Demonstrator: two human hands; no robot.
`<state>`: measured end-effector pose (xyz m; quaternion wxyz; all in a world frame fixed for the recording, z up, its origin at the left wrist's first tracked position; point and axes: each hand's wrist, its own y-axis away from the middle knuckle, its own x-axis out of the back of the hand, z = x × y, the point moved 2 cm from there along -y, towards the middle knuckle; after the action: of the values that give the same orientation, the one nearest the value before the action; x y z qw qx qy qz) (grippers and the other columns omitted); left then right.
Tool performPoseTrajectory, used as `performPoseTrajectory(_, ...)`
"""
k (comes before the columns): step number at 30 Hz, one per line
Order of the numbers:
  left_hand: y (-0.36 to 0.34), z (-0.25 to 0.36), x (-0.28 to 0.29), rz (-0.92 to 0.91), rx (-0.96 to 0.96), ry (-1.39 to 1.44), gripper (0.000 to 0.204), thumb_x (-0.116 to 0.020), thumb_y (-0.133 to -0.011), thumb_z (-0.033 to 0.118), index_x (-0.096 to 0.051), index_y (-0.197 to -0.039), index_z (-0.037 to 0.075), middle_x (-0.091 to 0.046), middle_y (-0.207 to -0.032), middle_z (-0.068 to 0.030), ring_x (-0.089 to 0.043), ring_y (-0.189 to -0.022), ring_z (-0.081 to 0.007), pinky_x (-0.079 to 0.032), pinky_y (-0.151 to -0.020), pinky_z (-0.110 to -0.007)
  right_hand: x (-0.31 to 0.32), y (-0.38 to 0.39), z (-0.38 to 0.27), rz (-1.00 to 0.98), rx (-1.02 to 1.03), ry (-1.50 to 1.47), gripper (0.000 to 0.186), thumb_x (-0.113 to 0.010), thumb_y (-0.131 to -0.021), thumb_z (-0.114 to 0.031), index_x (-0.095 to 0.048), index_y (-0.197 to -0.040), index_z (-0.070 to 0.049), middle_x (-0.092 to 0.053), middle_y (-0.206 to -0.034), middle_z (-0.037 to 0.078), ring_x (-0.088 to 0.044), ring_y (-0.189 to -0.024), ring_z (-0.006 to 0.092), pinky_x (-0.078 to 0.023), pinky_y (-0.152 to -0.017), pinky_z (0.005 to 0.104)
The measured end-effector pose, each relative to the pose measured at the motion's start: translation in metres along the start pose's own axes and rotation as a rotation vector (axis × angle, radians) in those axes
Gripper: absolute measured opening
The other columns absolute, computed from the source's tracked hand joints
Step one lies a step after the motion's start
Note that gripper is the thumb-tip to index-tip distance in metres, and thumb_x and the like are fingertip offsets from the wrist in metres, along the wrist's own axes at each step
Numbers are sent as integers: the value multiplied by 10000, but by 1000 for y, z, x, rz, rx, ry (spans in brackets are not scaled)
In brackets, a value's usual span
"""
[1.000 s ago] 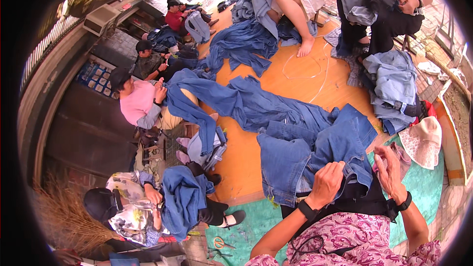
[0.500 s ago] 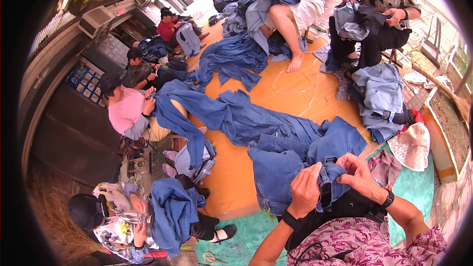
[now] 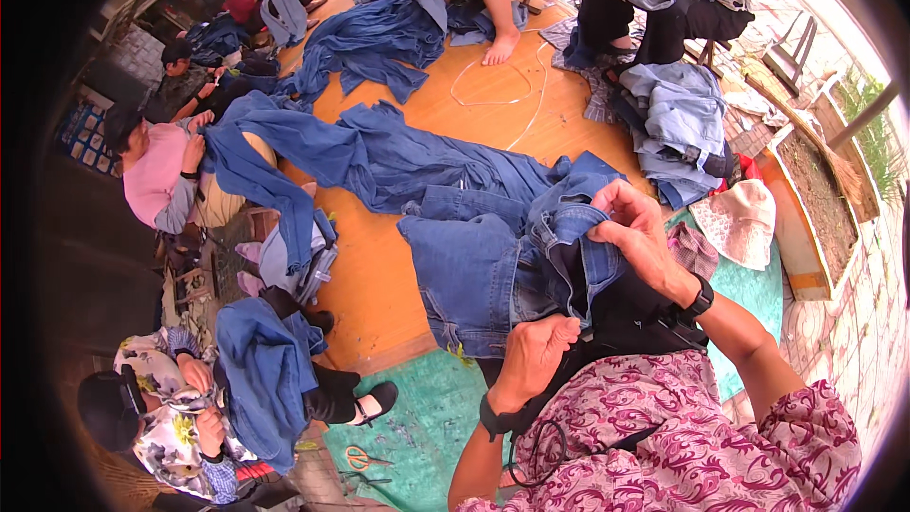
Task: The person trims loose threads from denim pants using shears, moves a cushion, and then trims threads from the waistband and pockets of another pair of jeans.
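Blue denim jeans (image 3: pixel 464 275) lie across my lap, their waist end raised toward me and its dark opening showing. Thumb and fingers of my right hand (image 3: pixel 637 232) pinch the waistband at the far right of that opening. Lower and to the left, my left hand (image 3: pixel 538 360) is closed in a pinch near the near end of the waistband. Whatever sits between its fingertips is too small to make out. Each wrist wears a black band.
Long blue denim (image 3: pixel 445 161) stretches over the orange board (image 3: pixel 365 308). Orange-handled scissors (image 3: pixel 360 458) rest on the green mat (image 3: pixel 417 408). Folded jeans (image 3: pixel 675 114) and a pale hat (image 3: pixel 741 221) lie to the right. Several seated people hold denim around the board.
My left hand has come off the waistband and drawn down toward me, still pinched. My right hand keeps its hold on the waistband, which now gapes wider. The whole view has shifted.
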<state>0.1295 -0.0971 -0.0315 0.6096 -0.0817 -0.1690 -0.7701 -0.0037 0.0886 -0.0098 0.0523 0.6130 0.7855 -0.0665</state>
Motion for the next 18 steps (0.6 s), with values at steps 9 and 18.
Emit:
performPoseTrajectory(9,-5,-45,2,143,-74,780,701,-427,-1019,576,-563,-1254,-71,-589,-1308,-166,-584,-1193,-271,-461,-997,-406,1,42,-4,-221,540,722,292,-650,-662,62,-559,-925,-25,-574,-887,96,-578,-767,280,-473,-654,355)
performPoseTrajectory(18,-10,-38,-4,284,191,1265,98,-633,-982,148,-680,-924,84,-713,-965,-45,-672,-946,-166,-512,-904,-378,-5,67,3,-387,524,928,318,-690,-697,0,-583,-993,-40,-593,-956,103,-607,-863,304,-510,-720,379)
